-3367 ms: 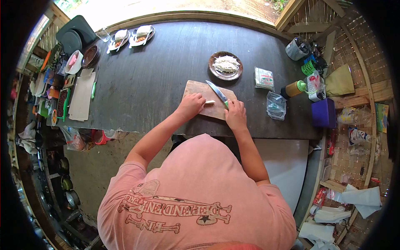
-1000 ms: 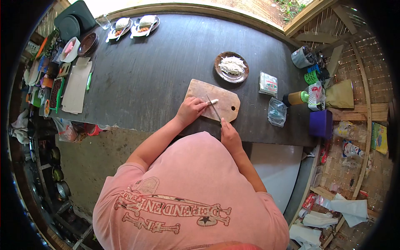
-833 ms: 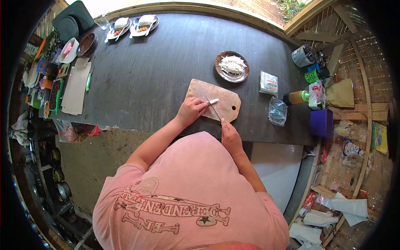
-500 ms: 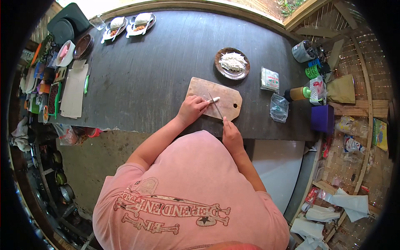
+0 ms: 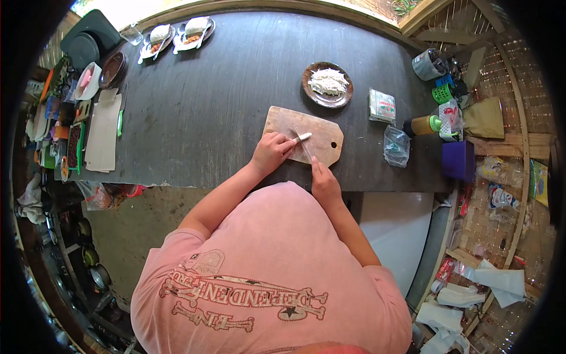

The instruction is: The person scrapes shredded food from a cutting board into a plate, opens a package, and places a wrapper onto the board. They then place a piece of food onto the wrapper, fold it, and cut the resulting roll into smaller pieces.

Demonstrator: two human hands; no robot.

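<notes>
A wooden cutting board (image 5: 318,127) lies at the table's front edge, a dark hole near its right end. My left hand (image 5: 275,152) rests over the board's left part, its fingers closed on a small white stick-shaped piece (image 5: 304,137). From the right, my right hand (image 5: 324,180) grips a thin knife (image 5: 305,151), whose blade crosses the board beside the white piece. The knife's handle is mostly hidden in the fingers. Behind the board, a brown plate (image 5: 348,97) carries a heap of white shreds (image 5: 328,82).
Right of the board are a square packet (image 5: 382,105), a clear plastic bag (image 5: 396,147), a green-capped bottle (image 5: 423,124) and a purple container (image 5: 457,160). Two plates of food (image 5: 193,35) stand at the back left. Cardboard (image 5: 104,133) and a green knife (image 5: 120,123) lie left.
My right hand and the knife have shifted slightly up and left, nearer my left hand. The whole view has also moved a little.
</notes>
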